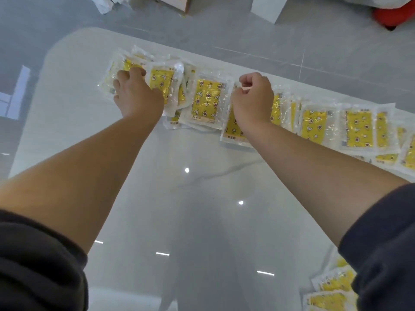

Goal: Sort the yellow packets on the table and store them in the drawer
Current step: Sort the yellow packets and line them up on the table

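Yellow packets (207, 98) in clear wrap, strewn in a long overlapping band along the far edge of the white table (179, 198), with a few more at the near right corner (332, 286). Most lying flat, printed face up, several half buried under neighbours.

Left of the band's middle packet: left hand (137, 95) palm down, fingers spread narrow and pressed on the leftmost cluster (125, 66), touching the wrap but not visibly lifting anything. Right of that same middle packet: right hand (253, 97) curled into a loose fist over a packet (233, 129); whether anything is pinched between finger and thumb cannot be told, the fingertips being tucked from view.

Likely step: gathering loose packets into one squared stack. Best done by sweeping inward from both ends toward the middle packet, keeping palms flat so the slick wrap slides rather than buckles, then squaring edges before lifting. Risk of packets skating off the far edge on such a glossy top, so drag toward the body, not away.

No drawer in view. Beyond the table, grey floor (314, 41), a cardboard box (175, 3) and something red (395, 14).
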Demonstrator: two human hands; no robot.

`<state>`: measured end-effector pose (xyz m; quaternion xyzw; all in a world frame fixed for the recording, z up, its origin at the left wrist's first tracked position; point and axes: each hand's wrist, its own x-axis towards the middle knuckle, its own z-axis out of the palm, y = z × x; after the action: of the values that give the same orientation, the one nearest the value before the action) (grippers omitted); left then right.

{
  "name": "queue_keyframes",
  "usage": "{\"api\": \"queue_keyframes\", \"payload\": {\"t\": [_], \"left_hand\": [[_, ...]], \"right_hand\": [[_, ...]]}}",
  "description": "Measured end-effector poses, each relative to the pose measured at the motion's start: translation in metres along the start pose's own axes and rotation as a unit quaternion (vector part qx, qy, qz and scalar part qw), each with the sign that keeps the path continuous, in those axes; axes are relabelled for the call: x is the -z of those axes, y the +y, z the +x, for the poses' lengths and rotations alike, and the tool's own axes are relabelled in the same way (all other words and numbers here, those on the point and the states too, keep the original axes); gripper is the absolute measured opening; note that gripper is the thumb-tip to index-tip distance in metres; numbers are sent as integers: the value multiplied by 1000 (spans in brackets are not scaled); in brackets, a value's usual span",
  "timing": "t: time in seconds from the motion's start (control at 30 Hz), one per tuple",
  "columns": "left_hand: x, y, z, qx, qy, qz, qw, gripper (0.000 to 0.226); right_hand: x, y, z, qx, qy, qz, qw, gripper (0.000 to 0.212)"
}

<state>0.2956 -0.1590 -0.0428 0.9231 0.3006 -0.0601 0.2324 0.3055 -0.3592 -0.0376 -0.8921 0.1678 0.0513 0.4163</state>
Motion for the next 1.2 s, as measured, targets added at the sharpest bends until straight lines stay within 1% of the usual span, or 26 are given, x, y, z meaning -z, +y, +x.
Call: {"api": "queue_keyframes", "payload": {"t": [0.17, 0.23, 0.33, 0.5, 0.67, 0.8, 0.93, 1.03, 1.1, 1.2], "left_hand": [[-7, 9, -55, -82, -7, -34, 996, 36], [-15, 13, -87, -119, -21, -39, 992, 32], [-31, 20, -138, -150, -53, -39, 987, 29], [-59, 20, -237, -176, -115, -22, 977, 26], [-92, 8, -360, -161, -193, -3, 968, 21], [-117, 1, -440, -171, -258, 29, 950, 21], [-136, 2, -497, -175, -292, 65, 938, 29], [-148, 10, -523, -204, -305, 97, 925, 41], [-156, 15, -535, -233, -303, 131, 915, 48], [-170, 24, -544, -287, -264, 194, 900, 65]], "right_hand": [[31, 34, -29, 4, 3, -14, 1000, 13], [47, 56, -51, -2, -10, -25, 1000, 11], [75, 91, -86, -28, -33, -32, 999, 12], [130, 155, -139, -72, -77, -50, 993, 14], [203, 241, -203, -106, -86, -89, 987, 14], [262, 300, -252, -138, -104, -109, 979, 13], [303, 344, -284, -155, -104, -130, 974, 12], [319, 370, -299, -136, -106, -167, 971, 9], [323, 383, -307, -117, -109, -200, 967, 17], [326, 398, -315, -116, -95, -250, 957, 38]]}}
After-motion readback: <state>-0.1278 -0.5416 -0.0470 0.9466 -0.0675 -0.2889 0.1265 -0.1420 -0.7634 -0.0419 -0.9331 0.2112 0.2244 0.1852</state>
